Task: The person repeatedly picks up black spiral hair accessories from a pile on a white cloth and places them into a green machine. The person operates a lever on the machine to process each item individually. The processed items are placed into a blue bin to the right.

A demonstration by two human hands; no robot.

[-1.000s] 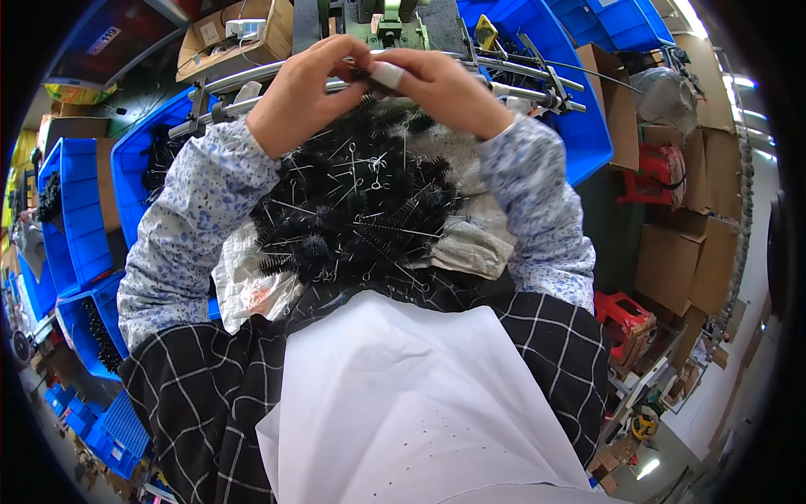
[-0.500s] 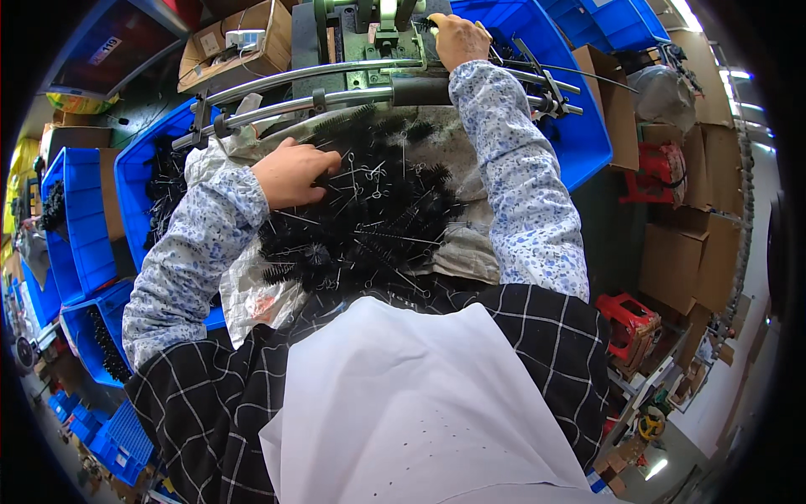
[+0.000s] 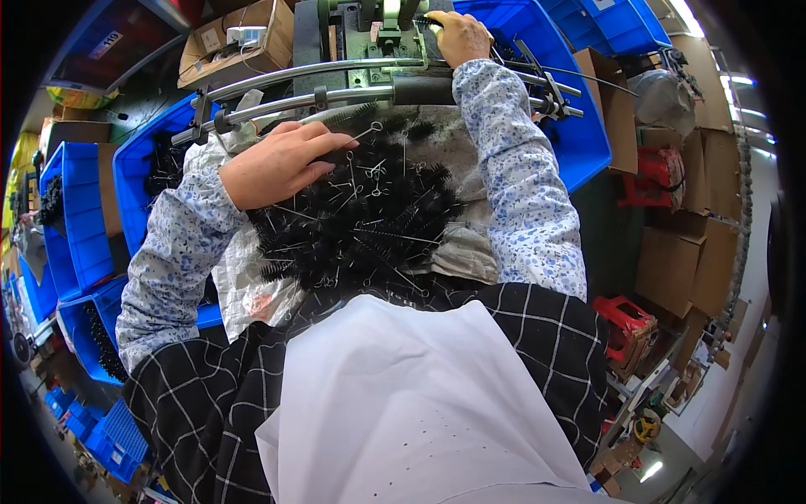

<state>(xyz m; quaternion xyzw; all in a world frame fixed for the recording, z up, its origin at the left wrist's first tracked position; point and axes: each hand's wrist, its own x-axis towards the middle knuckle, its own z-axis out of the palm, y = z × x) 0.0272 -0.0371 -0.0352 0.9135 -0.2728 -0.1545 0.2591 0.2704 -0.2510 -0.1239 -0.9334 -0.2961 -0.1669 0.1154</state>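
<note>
A heap of black bristle brushes with looped wire stems point(image 3: 369, 218) lies on a crumpled whitish sack point(image 3: 260, 281) in front of me. Over the heap's left side is my left hand point(image 3: 281, 164), fingertips pinched on the wire stem of a brush whose loop point(image 3: 375, 126) sticks out to the right. At the top, my right hand point(image 3: 463, 39) grips a short black brush point(image 3: 430, 20) beside the green-grey machine point(image 3: 357, 76). Its fingers curl round the brush, partly hiding it.
Two curved metal rails point(image 3: 285, 105) run between the heap and the machine. A blue bin point(image 3: 134, 193) with black brushes stands left, and another blue bin point(image 3: 583, 139) stands right. Beyond that are cardboard boxes point(image 3: 672, 260) and red stools point(image 3: 621, 328).
My left hand has risen from the heap and moved slightly up, now with a brush's looped wire at its fingertips. My right hand stays by the machine, shifted only slightly.
</note>
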